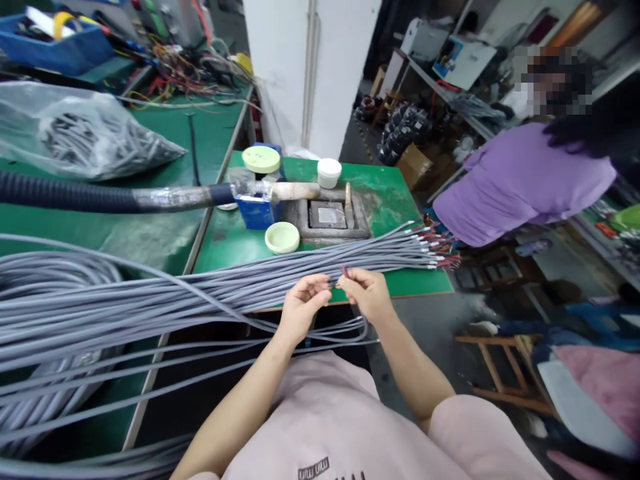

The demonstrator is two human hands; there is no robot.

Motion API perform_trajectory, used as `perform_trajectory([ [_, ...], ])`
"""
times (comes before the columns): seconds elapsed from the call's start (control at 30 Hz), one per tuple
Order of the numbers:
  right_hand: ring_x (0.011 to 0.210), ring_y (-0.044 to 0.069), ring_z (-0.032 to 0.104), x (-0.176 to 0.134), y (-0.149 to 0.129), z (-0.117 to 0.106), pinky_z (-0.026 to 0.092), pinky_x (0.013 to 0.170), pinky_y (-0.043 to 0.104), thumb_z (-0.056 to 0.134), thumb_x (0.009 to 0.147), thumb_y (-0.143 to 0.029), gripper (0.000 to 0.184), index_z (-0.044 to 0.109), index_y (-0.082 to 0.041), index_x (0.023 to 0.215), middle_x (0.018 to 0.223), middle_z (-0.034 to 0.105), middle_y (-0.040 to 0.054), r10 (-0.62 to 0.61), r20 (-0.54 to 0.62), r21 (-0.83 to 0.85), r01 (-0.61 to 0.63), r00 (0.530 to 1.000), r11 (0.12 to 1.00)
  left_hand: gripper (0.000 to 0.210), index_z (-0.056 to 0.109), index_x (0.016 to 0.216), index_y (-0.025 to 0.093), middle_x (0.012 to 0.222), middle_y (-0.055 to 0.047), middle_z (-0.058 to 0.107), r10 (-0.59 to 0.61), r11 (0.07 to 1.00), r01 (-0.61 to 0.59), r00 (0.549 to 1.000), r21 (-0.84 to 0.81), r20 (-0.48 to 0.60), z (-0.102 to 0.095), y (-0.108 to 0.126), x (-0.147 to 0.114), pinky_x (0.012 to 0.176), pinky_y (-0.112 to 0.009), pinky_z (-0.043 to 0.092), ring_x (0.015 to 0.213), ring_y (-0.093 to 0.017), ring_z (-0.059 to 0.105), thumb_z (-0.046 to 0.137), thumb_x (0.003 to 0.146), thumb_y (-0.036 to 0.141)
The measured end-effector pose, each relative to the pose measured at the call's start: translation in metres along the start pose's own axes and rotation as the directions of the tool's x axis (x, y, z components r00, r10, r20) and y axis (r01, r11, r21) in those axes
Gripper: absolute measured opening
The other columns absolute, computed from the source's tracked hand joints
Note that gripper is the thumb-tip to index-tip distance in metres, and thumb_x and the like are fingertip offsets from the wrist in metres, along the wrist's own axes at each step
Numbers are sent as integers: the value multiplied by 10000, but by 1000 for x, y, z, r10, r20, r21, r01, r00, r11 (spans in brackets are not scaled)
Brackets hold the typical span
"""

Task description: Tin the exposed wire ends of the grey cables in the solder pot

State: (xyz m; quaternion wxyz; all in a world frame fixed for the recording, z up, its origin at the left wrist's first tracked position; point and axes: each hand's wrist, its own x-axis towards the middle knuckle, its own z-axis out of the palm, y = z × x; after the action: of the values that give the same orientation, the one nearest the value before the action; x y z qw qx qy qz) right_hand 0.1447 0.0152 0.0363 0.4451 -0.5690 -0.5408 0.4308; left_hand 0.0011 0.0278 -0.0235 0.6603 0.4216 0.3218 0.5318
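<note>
Above the near edge of the green bench, my left hand and my right hand face each other with fingertips a little apart. Thin wires at the end of a grey cable lie between them. A dark red wire sticks up from the pinched fingers of my right hand. My left thumb and fingertips are closed at the small wire ends, too fine to make out singly. Just beyond my hands runs a thick bundle of grey cables, its stripped ends showing red and dark wires on the right.
A square metal pot sits beyond the bundle, below a taped hose. Around it stand a pale dish, a white tub and a blue box. A person in purple is at right, near a wooden stool.
</note>
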Motion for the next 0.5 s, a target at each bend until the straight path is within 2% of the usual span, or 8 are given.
perform_trajectory([
  [0.07,432,58,394,-11,5,4,319,448,199,586,773,-363,275,569,-160,588,475,484,-48,-11,18,66,10,1000,998,322,640,919,181,732,3,642,-33,990,38,999,-137,38,14,-8,-5,555,-214,486,590,-84,576,766,666,337],
  [0.17,443,54,417,-17,12,4,328,450,193,600,786,-353,291,555,-157,577,494,514,-42,7,25,165,-11,1000,986,241,624,842,185,683,30,601,-34,976,43,999,-213,42,29,-13,-10,552,-216,484,553,-68,554,749,687,322],
  [0.3,406,39,400,-16,18,3,313,416,183,623,772,-366,281,564,-149,603,492,512,-53,50,26,284,-55,998,957,200,595,713,166,685,43,538,29,982,-40,998,-186,-63,36,-12,-7,539,-212,467,539,-49,515,749,674,289],
  [0.37,384,36,402,-19,20,4,314,396,177,630,765,-356,226,591,-147,687,497,516,-66,72,38,340,-81,997,937,222,583,678,156,682,42,535,35,986,-54,992,-158,-121,34,-9,-6,522,-194,448,538,-44,505,766,642,277],
  [0.43,374,40,425,-24,23,4,328,383,172,642,759,-334,206,613,-148,843,517,531,-80,85,97,372,-115,992,921,236,576,673,149,714,39,557,48,989,-74,979,-126,-196,30,-7,-5,497,-174,432,542,-42,513,771,628,275],
  [0.5,385,43,458,-28,28,2,349,390,168,636,780,-316,266,608,-149,985,546,552,-82,64,201,371,-136,978,919,235,545,641,135,723,50,559,87,986,-124,956,-116,-279,26,-5,-3,520,-150,429,568,-31,516,771,621,198],
])
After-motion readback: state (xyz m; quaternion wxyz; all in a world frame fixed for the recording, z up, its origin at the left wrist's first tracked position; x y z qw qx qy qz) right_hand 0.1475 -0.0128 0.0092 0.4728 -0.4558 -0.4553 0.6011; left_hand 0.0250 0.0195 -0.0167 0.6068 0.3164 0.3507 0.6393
